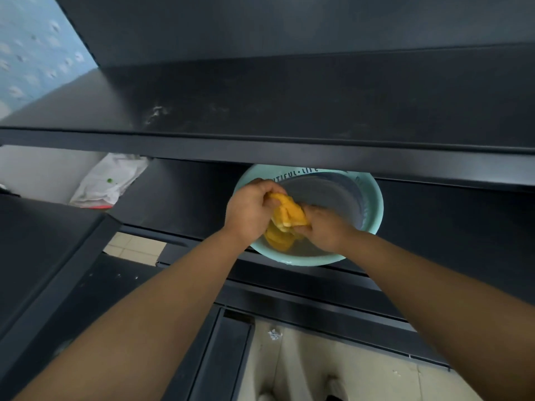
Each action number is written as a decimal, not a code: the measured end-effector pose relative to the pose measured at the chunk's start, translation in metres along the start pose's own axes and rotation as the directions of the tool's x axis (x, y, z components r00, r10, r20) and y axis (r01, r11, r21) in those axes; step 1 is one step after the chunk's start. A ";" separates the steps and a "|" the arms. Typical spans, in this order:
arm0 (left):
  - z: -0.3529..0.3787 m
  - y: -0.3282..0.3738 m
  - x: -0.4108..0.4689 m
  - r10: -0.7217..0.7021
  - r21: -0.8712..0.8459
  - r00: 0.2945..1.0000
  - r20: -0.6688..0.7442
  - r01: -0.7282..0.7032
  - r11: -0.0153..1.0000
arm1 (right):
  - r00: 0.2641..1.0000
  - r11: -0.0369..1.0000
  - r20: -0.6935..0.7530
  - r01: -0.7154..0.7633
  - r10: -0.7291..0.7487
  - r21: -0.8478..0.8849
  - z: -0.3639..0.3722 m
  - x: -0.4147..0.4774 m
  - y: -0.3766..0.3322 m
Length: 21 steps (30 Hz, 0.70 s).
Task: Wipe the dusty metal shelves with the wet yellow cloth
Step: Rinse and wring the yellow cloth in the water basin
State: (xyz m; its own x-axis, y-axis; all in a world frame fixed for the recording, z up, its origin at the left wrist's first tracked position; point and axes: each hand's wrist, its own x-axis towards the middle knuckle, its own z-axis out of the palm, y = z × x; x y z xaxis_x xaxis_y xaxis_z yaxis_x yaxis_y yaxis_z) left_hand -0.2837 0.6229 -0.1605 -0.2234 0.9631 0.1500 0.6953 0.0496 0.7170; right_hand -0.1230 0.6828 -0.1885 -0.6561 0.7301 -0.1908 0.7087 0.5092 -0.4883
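In the head view the wet yellow cloth (289,215) is held over the round pale-green plastic basin (379,204); its long axis is slanted from 10 o'clock, where the left hand (249,211) is curled round it, to 4 o'clock, where the right hand (324,227) is clenched on it. The dusty dark metal shelf (289,105) is set at 12 o'clock, slightly nearer the left hand; the basin's far rim is cut off by the shelf edge.

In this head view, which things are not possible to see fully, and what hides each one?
- Basin, head view: its far rim and part of its printed words hide behind the shelf edge above.
- Yellow cloth: the left hand and right hand grip it, covering much of it.
- White bag: its top is behind the same shelf edge.
- White scrap on the floor: too small to identify.
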 end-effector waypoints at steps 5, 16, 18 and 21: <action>-0.021 -0.004 -0.006 -0.120 0.227 0.993 -0.009 0.119 0.967 | 0.990 0.999 -0.132 -0.044 0.042 -0.008 -0.008 0.004 -0.011; 0.012 0.010 -0.008 -0.249 0.184 0.944 0.218 0.211 0.960 | 0.960 0.947 -0.251 -0.043 0.128 0.318 -0.030 0.003 -0.025; 0.018 0.009 -0.003 -0.248 0.142 0.940 0.233 0.219 0.965 | 0.962 0.905 -0.256 0.019 0.100 0.426 -0.030 -0.003 -0.028; 0.023 0.002 0.003 -0.230 0.131 0.934 0.273 0.201 0.971 | 0.976 0.839 -0.200 0.041 0.082 0.542 -0.029 -0.011 -0.026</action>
State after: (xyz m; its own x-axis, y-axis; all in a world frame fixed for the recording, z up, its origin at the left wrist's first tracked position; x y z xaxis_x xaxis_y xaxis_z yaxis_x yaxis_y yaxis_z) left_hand -0.2673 0.6319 -0.1741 -0.1824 0.9604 -0.2105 0.7198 0.2763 0.6368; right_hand -0.1270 0.6747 -0.1491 -0.5308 0.8457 -0.0557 0.4271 0.2101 -0.8795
